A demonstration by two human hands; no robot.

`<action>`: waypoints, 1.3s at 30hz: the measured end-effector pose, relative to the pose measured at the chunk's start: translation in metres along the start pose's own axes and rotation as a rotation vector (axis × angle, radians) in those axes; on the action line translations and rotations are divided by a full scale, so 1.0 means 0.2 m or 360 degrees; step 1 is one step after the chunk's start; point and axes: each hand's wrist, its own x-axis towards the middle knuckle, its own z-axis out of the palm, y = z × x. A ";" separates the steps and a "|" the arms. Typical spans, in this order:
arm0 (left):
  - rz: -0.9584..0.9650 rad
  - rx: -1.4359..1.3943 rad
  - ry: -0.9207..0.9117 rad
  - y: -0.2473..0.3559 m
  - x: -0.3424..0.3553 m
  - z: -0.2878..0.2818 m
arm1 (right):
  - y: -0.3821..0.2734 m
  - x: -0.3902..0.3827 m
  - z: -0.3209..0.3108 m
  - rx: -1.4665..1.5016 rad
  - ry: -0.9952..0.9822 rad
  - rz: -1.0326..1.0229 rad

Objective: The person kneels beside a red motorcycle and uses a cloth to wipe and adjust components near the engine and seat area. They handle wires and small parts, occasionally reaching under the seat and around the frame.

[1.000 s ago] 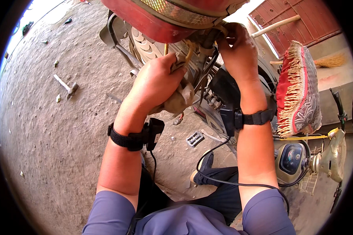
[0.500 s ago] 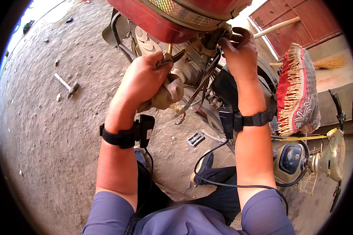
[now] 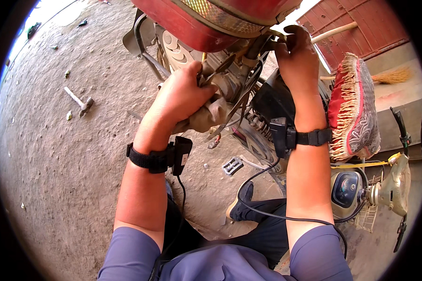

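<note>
— While the left hand (image 3: pixel 184 92), closed, is gripping a bunched cloth (image 3: pixel 207 114) below the red shell (image 3: pixel 192 32), what is the right hand (image 3: pixel 299 63) doing?
— Sitting half-curled beside a hose (image 3: pixel 277 33); cannot tell whether it is holding it. Hammer (image 3: pixel 81 104) is lying on floor (image 3: pixel 56 164), left.

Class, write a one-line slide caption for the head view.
Left hand clasping a grey-brown cloth, right hand raised near red bodywork, hammer lying on the ground.
</note>
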 end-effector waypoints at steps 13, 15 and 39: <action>0.0029 -0.0341 0.0214 -0.10 0.05 0.04 | -0.01 -0.14 0.15 0.1435 -0.0201 0.0987; 0.0003 -0.0325 0.0185 -0.07 0.03 0.05 | 0.01 -0.12 0.16 0.1453 -0.0193 0.0968; -0.0027 0.0105 0.0049 -0.05 -0.01 -0.06 | 0.05 -0.09 0.04 0.0033 -0.0134 0.0122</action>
